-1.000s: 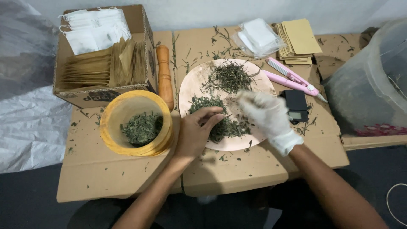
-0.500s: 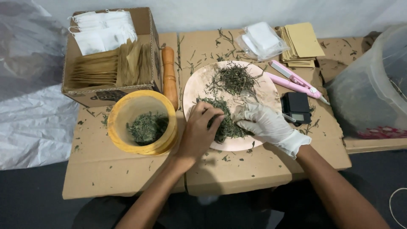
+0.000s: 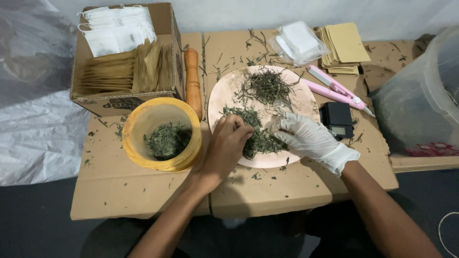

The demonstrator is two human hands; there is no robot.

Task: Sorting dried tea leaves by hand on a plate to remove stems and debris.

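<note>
At the centre of the frame, the bare left hand (image 3: 224, 145) has its fingers pinched into the pile of dried green leaves (image 3: 256, 134) on the pink plate (image 3: 229, 88). The gloved right hand (image 3: 306, 136) curls on the same pile, beside the yellow mortar (image 3: 143, 126).

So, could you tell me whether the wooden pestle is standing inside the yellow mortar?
No, the wooden pestle lies on the cardboard beside the box, outside the yellow mortar.

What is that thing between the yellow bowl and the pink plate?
In the head view, a wooden pestle lies between the yellow bowl and the pink plate, toward their far side. Nearer, the bare left hand fills the gap.
</note>
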